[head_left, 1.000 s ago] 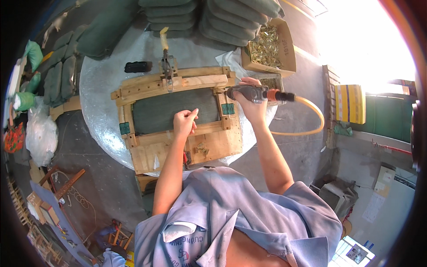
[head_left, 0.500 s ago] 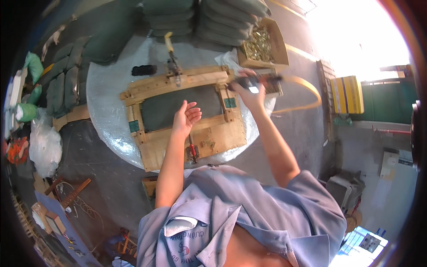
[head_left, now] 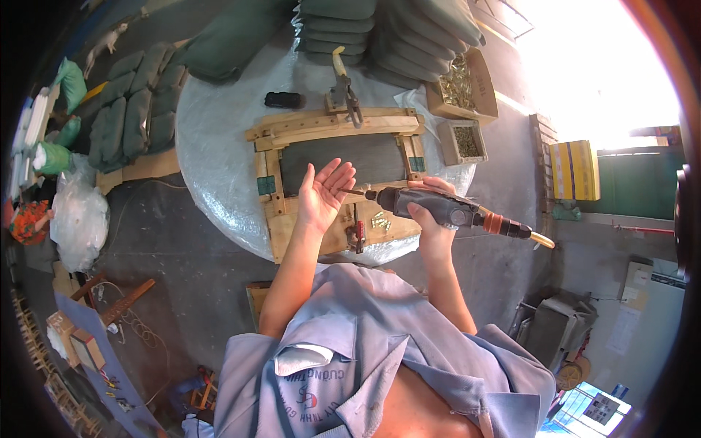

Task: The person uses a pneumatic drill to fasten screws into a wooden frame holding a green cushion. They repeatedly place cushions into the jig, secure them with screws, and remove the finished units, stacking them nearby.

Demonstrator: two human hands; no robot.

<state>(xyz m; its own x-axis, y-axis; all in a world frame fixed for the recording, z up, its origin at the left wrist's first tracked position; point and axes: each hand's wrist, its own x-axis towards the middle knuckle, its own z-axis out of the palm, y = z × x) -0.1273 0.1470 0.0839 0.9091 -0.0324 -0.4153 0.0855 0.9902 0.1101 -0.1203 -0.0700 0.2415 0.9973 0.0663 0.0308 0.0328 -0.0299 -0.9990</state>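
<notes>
black power driver [head_left: 454,213]: gripped by the right hand [head_left: 437,232], fingers wrapped around the body, near the right edge of the wooden frame [head_left: 303,130]. left hand [head_left: 323,201]: palm up, fingers extended, beside the bit [head_left: 355,192]. film-covered worktop [head_left: 219,168]: bare from frame to curved left edge.

Lettering [head_left: 320,375] marks the shirt [head_left: 380,328]; the cardboard box [head_left: 480,106] seemingly bears 1 printed line [head_left: 483,86].

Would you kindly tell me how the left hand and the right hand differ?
The left hand is open, its palm toward the camera; the right hand is closed around a power tool. The left hand's fingers are mostly extended, while the right hand's curl over the power tool. Both hands are bare.
</notes>
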